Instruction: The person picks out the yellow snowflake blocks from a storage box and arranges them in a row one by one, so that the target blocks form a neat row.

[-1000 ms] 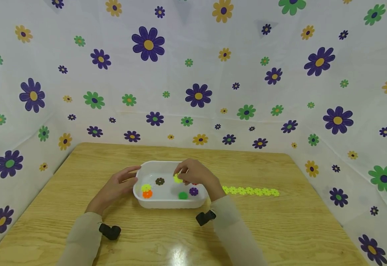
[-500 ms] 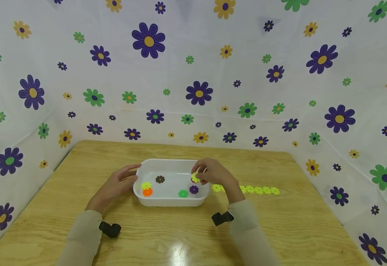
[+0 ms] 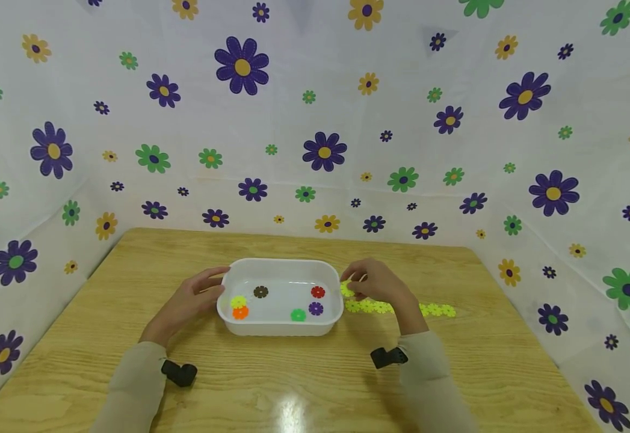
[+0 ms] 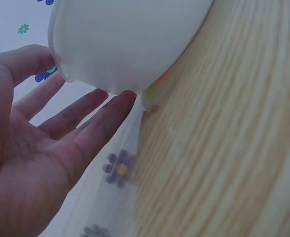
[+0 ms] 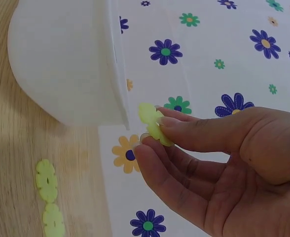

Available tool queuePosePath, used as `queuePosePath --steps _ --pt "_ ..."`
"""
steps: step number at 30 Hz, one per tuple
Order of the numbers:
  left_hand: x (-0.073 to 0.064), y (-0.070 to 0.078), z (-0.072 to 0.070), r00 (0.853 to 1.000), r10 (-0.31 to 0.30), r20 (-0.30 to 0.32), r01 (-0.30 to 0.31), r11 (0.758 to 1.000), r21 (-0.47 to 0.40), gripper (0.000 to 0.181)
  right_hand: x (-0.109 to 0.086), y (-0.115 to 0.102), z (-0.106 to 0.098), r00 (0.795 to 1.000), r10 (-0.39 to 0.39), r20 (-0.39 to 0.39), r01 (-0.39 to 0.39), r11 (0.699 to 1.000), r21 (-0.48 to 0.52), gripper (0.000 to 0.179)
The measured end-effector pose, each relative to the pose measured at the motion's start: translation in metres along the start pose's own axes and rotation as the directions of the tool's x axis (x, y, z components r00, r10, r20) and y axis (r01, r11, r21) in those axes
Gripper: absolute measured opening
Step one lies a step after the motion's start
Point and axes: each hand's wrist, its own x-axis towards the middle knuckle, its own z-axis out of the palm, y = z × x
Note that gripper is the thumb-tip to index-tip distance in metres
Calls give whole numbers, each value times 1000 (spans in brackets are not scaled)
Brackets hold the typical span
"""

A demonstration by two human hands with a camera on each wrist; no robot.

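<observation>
A white plastic tub (image 3: 282,329) stands on the wooden table. My left hand (image 3: 189,307) touches its left end with extended fingers, and the left wrist view shows those fingertips against the tub wall (image 4: 130,44). Just beyond the tub's right rim, my right hand (image 3: 376,281) pinches a yellow flower-shaped disc (image 5: 154,123) between thumb and fingers. Below that hand runs a row of yellow discs (image 3: 434,310) on the table, partly hidden by the wrist. Inside the tub lie a brown disc (image 3: 260,291), a red disc (image 3: 318,291), a purple disc (image 3: 316,308) and a green disc (image 3: 298,314).
At the tub's left end a yellow disc (image 3: 237,302) overlaps an orange disc (image 3: 240,313). A white flower-printed cloth (image 3: 293,120) encloses the table's back and sides. Bare wood (image 3: 271,385) lies in front of the tub.
My right hand has moved right with the yellow disc, from over the tub to beyond its right rim. The red disc is now uncovered. The left hand stays at the tub.
</observation>
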Motion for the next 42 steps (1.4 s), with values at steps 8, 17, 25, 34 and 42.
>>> queuePosePath --steps 8,17,25,34,42 --pt "2 -1 0 1000 -28 -7 28 999 35 58 -11 22 -18 999 17 -30 -17 1000 -10 18" --pt "2 -2 0 999 -33 -20 34 998 46 57 -31 50 -41 999 4 -51 -4 1000 -18 22" --pt "2 -2 0 1000 -26 -14 27 999 48 58 -46 79 -63 995 27 -98 -26 1000 11 24" --pt "1 -1 1 1000 -19 -7 19 999 37 58 -59 96 -82 990 49 -130 -42 998 55 25" --pt "2 -2 1 1000 -28 -11 29 999 37 57 -67 104 -90 987 75 -143 -68 996 56 27"
